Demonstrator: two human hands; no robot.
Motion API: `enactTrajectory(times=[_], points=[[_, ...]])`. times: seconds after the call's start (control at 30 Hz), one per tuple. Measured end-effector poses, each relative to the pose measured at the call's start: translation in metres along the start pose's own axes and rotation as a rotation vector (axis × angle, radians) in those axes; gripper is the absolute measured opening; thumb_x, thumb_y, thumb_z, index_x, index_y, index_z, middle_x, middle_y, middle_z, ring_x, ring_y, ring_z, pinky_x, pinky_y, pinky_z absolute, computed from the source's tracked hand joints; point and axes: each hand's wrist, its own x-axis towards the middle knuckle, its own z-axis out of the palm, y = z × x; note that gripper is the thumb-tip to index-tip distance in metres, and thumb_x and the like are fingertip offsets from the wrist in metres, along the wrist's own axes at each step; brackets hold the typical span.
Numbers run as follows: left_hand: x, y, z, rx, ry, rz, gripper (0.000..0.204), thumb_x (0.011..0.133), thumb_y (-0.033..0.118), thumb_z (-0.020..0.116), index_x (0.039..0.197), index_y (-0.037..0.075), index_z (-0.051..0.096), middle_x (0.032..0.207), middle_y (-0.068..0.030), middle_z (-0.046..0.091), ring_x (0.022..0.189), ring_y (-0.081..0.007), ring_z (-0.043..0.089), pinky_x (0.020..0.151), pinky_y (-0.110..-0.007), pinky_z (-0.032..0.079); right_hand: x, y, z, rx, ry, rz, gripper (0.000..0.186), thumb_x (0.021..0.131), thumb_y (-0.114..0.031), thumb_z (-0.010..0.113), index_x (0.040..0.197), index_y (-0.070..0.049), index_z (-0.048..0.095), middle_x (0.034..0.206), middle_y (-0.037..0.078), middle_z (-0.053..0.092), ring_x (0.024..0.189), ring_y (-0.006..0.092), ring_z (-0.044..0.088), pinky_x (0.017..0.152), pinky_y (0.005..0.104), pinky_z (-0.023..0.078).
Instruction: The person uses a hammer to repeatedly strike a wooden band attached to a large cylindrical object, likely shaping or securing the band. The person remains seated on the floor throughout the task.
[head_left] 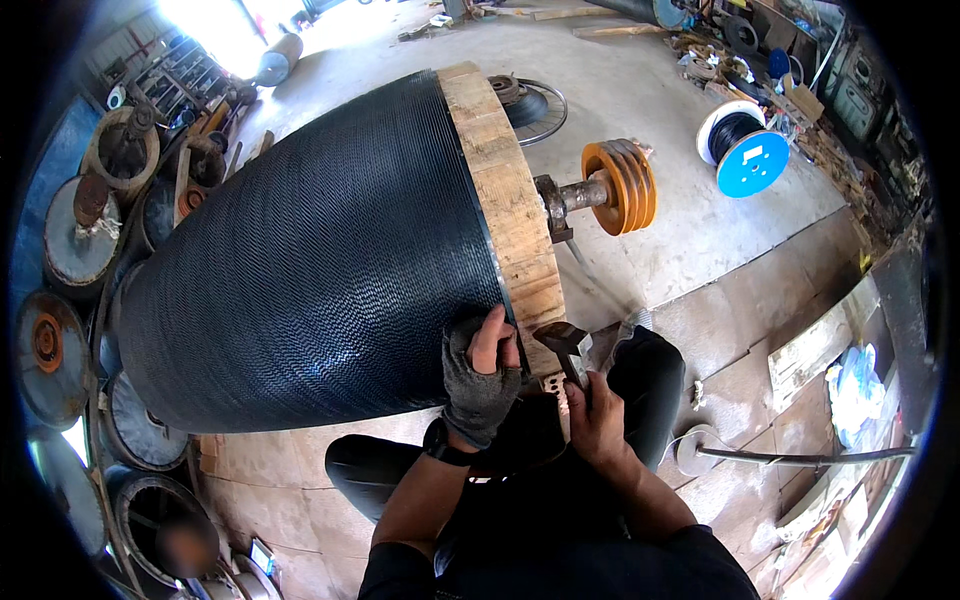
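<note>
A large black ribbed roller (320, 230) lies across in front of me, ringed at its right end by pale wooden blocks (505, 190). My left hand (481, 385), in a grey fingerless glove, rests against the roller's near right edge. Its fingers are bent together; whatever is between them, if anything, is hidden. Just right of it, my right hand (597, 420) is bare and closed around a hammer (568, 343). The hammer's metal head is beside the wooden end, close to the left fingertips.
An orange grooved pulley (620, 187) sits on the shaft out of the roller's right end. Farther right stands a blue-sided cable reel (752, 163). Round metal drums (55, 345) line the left side. A metal rod (800, 458) runs in from the right.
</note>
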Motion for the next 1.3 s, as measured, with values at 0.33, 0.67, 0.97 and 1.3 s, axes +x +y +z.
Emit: enactTrajectory(times=[0.33,0.67,0.97,1.3], points=[[0.028,0.013,-0.005,0.014,-0.075,-0.167,0.067,0.075,-0.002,0.07,0.137,-0.003,0.044,0.087,-0.0081,0.063,0.08,-0.0226,0.063,0.077,-0.039,0.051,0.02,-0.02,-0.004,-0.001,-0.016,-0.097,0.023,0.093,-0.012,0.063,0.109,0.002,0.053,0.081,0.026,0.062,0.071,0.0454,0.064,0.06,0.046,0.05],[0.038,0.019,0.003,0.053,-0.148,-0.329,0.074,0.072,0.0,0.07,0.138,-0.007,0.038,0.083,-0.0088,0.062,0.078,-0.0241,0.062,0.074,-0.041,0.051,0.029,-0.027,-0.017,-0.071,-0.059,-0.089,0.03,0.092,-0.012,0.062,0.114,0.005,0.05,0.08,0.027,0.063,0.069,0.045,0.064,0.059,0.0486,0.051],[0.033,0.018,0.008,0.013,-0.057,-0.268,0.078,0.073,-0.004,0.069,0.142,-0.007,0.034,0.082,-0.009,0.06,0.075,-0.0229,0.06,0.071,-0.04,0.051,0.027,-0.022,-0.016,-0.041,-0.007,-0.134,0.026,0.092,-0.012,0.062,0.109,0.004,0.05,0.077,0.026,0.062,0.065,0.0448,0.063,0.056,0.0491,0.05],[0.027,0.01,0.019,-0.023,0.0,-0.246,0.078,0.075,0.0,0.069,0.144,-0.004,0.032,0.081,-0.0106,0.06,0.068,-0.023,0.06,0.066,-0.041,0.05,0.028,-0.031,-0.018,-0.173,0.01,-0.208,0.024,0.092,-0.014,0.063,0.105,0.003,0.052,0.075,0.024,0.063,0.065,0.0428,0.064,0.058,0.0472,0.052]])
